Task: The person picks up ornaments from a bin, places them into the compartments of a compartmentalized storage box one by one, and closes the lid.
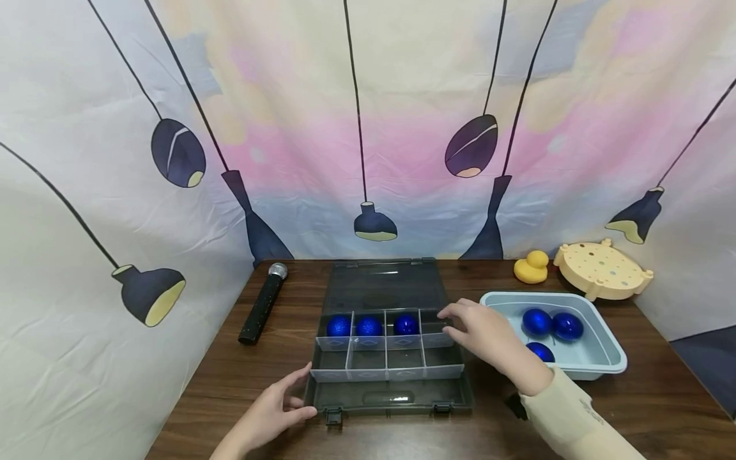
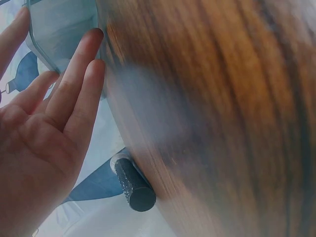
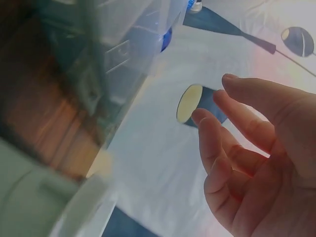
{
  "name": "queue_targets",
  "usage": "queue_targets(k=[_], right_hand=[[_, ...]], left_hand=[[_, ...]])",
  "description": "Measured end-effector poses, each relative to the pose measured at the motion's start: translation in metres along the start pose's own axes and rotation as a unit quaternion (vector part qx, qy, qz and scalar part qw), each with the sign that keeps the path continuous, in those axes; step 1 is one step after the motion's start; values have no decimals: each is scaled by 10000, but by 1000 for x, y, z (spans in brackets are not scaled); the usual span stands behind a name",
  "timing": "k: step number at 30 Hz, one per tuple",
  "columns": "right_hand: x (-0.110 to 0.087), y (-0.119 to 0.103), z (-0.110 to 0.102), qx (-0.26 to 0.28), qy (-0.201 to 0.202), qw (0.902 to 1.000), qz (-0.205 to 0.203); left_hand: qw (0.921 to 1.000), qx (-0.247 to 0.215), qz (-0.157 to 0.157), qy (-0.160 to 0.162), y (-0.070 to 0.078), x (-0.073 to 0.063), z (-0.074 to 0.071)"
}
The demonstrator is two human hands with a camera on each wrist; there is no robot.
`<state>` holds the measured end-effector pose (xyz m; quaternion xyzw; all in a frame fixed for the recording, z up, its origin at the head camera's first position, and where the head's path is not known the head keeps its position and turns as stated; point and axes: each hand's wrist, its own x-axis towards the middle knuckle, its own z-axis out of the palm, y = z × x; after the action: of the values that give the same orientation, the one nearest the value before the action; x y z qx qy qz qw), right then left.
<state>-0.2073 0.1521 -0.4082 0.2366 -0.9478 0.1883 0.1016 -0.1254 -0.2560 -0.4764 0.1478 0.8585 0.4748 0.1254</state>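
Three blue balls were seated in the case, three left in the tub; left hand spread, right hand relaxed, seemingly empty.

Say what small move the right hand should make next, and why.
Probably reach to the light-blue tray for a blue ball: the right hand looks empty, three balls lie in the tray, and the back row of the divided box shows three more, with its rightmost compartment apparently vacant.

Free lane between microphone and dark box, upright dividers across its interior; blue tub blocking the right
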Motion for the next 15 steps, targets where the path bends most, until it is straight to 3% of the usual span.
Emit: queue_targets(k=[8, 15], right_hand=[[-37, 26, -12, 184, 108, 9981, 576], [-60, 65, -27, 254, 14, 9930, 1154]], left_hand=[[10000, -10, -3, -41, 1, 0, 0], [10000, -43, -2, -39, 0, 1, 1]])
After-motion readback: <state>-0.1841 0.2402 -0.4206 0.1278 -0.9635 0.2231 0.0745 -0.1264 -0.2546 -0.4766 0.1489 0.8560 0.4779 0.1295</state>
